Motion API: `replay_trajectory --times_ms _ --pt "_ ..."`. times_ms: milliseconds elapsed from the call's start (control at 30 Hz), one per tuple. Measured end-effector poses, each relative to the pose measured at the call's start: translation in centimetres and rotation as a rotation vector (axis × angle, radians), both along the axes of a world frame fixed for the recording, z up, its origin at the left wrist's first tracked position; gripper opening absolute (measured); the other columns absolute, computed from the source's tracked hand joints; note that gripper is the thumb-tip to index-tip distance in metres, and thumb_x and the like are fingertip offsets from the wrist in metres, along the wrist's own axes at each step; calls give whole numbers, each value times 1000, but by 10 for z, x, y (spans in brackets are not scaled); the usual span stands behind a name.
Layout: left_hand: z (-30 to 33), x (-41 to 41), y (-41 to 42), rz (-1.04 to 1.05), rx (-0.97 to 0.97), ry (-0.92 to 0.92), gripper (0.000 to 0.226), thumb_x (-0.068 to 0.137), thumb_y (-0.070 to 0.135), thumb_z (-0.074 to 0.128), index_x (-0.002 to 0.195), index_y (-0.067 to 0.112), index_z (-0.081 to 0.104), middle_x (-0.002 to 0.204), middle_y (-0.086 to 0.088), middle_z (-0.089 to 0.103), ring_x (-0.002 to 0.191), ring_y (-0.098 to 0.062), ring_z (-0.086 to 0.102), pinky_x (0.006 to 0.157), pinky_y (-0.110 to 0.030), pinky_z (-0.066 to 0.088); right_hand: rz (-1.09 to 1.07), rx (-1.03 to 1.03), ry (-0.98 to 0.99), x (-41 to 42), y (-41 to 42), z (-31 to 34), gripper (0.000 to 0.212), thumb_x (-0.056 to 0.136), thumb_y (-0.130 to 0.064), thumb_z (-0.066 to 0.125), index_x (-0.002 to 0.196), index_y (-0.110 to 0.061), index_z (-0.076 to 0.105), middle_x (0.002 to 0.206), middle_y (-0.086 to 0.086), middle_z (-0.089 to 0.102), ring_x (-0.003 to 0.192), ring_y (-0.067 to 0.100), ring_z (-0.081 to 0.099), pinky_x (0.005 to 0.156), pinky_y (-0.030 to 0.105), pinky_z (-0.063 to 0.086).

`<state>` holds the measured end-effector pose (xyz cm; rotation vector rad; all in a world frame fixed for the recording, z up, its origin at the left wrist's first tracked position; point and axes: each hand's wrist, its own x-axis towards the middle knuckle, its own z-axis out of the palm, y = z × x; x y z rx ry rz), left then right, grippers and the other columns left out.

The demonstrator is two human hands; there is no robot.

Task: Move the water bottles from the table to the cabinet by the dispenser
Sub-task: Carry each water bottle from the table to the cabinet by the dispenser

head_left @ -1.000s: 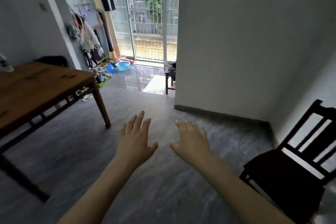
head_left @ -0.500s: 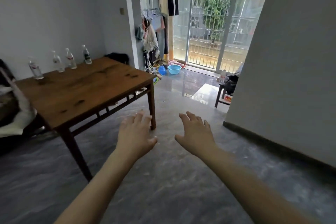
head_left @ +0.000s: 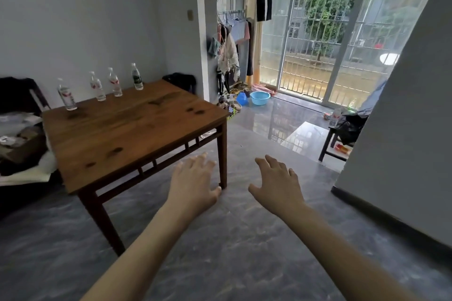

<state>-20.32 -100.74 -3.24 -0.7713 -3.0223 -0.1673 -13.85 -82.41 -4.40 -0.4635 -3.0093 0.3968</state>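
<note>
compared with half a second ago, the wooden table (head_left: pixel 137 129) fills more of the left half of the frame and the four water bottles (head_left: pixel 97 87) along its far edge, upper left, look larger and nearer. both arms remain stretched forward at lower centre: the left hand (head_left: pixel 193 184) and right hand (head_left: pixel 277 183) are palm-down with fingers spread, holding nothing, well apart from the bottles. a fifth bottle (head_left: pixel 334 117) stands on a dark stool at the right, partly behind the wall corner. labels are too small to read. the dark chair (head_left: pixel 22 95) at far left is cut off.
</note>
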Motion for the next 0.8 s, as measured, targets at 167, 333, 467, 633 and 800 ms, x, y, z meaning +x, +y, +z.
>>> replay_trajectory --times_ms 167,333,467,633,800 --pt "3 -68 95 -53 -26 -30 71 93 52 58 154 27 33 167 -2 21 153 -25 22 122 -46 22 -38 -14 -10 -66 94 2 72 90 -46 55 153 -27 25 163 3 19 146 27 24 119 51 19" --pt "16 -131 185 -100 -6 -29 69 94 50 58 154 29 30 168 0 17 154 -25 18 122 -48 21 -63 10 -11 -126 181 13 73 89 -49 55 152 -26 26 163 3 19 146 27 24 118 50 21" --pt "22 -175 237 -119 -20 -12 69 94 51 57 154 29 30 168 -1 18 153 -25 18 122 -48 20 -67 28 13 -165 228 23 71 88 -48 56 150 -27 29 162 3 21 146 27 24 117 49 22" --pt "22 -233 293 -127 -18 19 69 94 52 56 154 28 31 168 -2 17 153 -27 19 123 -50 19 -84 41 22 -217 279 30 71 89 -47 56 151 -26 28 162 3 21 146 26 24 117 49 20" --pt "18 -297 340 -106 -48 77 69 95 52 55 154 27 30 168 -4 19 153 -28 19 125 -53 17 -79 54 21 -283 322 30 71 90 -48 55 152 -26 27 163 4 19 147 27 21 118 51 17"
